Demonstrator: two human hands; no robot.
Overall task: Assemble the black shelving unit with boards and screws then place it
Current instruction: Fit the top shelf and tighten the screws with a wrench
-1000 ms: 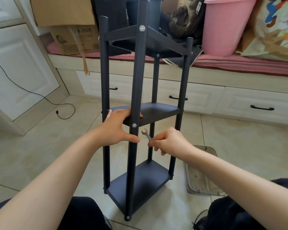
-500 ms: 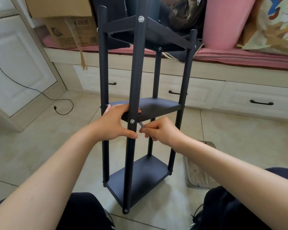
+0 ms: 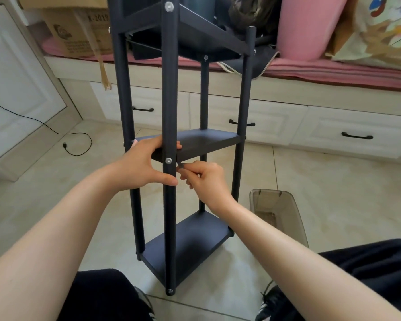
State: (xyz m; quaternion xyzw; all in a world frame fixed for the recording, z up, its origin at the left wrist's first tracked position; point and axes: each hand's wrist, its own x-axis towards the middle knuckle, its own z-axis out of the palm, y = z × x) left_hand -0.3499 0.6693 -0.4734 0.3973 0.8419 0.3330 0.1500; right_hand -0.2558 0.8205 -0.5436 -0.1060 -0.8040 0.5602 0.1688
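Note:
The black shelving unit (image 3: 169, 107) stands upright on the tiled floor in front of me, with three boards between four round posts. My left hand (image 3: 144, 165) grips the near post and the front edge of the middle board (image 3: 206, 141), thumb under the silver screw (image 3: 168, 160). My right hand (image 3: 204, 179) pinches a small flat wrench (image 3: 180, 165), whose tip sits just right of the near post, close to that screw. Most of the wrench is hidden by my fingers.
A clear plastic bin (image 3: 278, 218) stands on the floor to the right of the shelf. White drawers (image 3: 354, 133) run behind it under a pink-covered bench with a cardboard box (image 3: 79, 31) and a pink bucket (image 3: 308, 26). A black cable (image 3: 65, 140) lies on the floor at the left.
My right hand has carried the wrench up and to the left, from below the middle board to beside the screw on the near post. My left hand keeps its grip.

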